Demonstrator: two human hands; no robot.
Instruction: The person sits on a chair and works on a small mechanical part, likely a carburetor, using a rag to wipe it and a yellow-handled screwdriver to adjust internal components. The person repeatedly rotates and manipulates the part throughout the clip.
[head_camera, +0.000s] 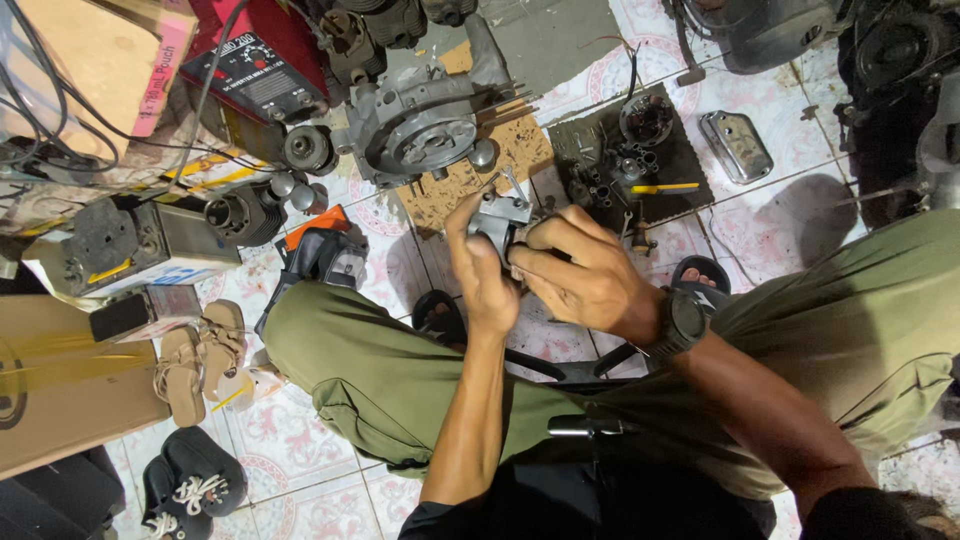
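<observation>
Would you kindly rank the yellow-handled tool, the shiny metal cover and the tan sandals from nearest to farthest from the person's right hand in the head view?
From the right hand:
1. Yellow-handled tool, just above it on the dark mat.
2. Shiny metal cover, farther up and to the right on the tiles.
3. Tan sandals, far off to the left by the cardboard box.

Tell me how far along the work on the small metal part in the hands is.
Done: an engine case lies stripped on the tiled floor, loose pieces spread on a dark tray. In hand: left hand and right hand both grip a small grey metal part above the knees. Left: the part is apart from the engine case.
</observation>
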